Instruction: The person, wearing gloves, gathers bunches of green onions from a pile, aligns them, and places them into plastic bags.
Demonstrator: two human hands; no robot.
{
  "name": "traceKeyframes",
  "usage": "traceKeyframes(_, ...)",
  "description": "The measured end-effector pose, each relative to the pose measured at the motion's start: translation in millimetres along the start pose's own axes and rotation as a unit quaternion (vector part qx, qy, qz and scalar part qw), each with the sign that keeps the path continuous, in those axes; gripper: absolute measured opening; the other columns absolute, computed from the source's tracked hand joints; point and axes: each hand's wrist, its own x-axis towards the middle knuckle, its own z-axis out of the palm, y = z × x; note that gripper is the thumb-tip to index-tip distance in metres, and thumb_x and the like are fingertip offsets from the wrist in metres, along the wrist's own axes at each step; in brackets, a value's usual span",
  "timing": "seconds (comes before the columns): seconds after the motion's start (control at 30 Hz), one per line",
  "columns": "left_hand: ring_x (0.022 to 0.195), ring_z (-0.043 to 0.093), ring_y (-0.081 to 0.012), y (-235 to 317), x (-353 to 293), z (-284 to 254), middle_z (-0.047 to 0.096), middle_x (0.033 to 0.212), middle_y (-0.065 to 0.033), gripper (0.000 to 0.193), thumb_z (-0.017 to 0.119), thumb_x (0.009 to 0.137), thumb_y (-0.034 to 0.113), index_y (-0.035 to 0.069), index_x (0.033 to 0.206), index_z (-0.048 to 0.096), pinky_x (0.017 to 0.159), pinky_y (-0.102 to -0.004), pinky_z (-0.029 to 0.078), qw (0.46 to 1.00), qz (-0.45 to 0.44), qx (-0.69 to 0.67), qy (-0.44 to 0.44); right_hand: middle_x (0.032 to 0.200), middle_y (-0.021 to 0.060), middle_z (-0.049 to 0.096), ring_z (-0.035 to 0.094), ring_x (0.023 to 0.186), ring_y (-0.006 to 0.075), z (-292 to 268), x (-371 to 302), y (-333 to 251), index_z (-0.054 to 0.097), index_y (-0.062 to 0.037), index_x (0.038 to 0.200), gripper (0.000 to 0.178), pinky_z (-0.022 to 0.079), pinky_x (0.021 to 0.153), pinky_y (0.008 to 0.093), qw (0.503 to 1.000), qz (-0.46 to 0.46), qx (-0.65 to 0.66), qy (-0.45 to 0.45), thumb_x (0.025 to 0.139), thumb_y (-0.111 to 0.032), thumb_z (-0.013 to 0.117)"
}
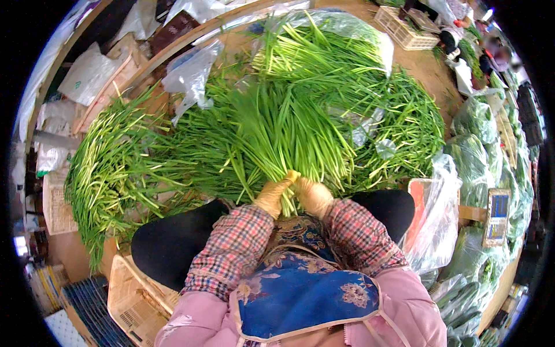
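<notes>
In yellowish gloves, my left hand and my right hand are closed side by side around the stem end of a bunch of garlic chives. Its green leaves fan out away from me over the heap, and a few pale stem ends stick out below my fingers toward my lap. More loose chives lie right under and around the bunch. A large pale-stemmed pile sits at the left, and another chive pile, partly under clear plastic, lies at the far side.
A clear plastic bag lies at the far left of the heap. Bagged greens line the right side, beside a red-and-white container draped with plastic. A plastic crate stands by my left leg, another crate far off. People are at the far right.
</notes>
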Motion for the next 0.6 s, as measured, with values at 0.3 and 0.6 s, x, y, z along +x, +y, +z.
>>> traceKeyframes(0.3, 0.092, 0.057, -0.0228, 7, 5, -25, 0.055, 0.108, -0.0141, 0.039, 0.061, 0.079, 0.022, -0.003, 0.107, 0.051, 0.079, -0.0360, 0.049, 0.992, -0.004, -0.105, -0.074, 0.110, 0.0211, 0.052, 0.053, 0.100, 0.0307, -67, 19, 36, 0.029, -0.0046, 0.127, 0.079, 0.043, 0.085, 0.0361, 0.932, 0.238, -0.204, 0.181, 0.067, -0.037, 0.068)
traceKeyframes(0.6, 0.066, 0.059, -0.0149, 76, -28, -13, 0.062, 0.090, -0.0110, 0.028, 0.061, 0.079, 0.015, 0.001, 0.103, 0.056, 0.061, -0.0313, 0.053, 0.953, 0.243, -0.160, -0.079, 0.083, 0.0066, 0.062, 0.055, 0.075, 0.0101, -106, 13, 60, 0.053, -0.0028, 0.102, 0.023, 0.042, 0.072, 0.0210, 0.850, 0.015, 0.299, 0.434, 0.083, -0.017, 0.052)
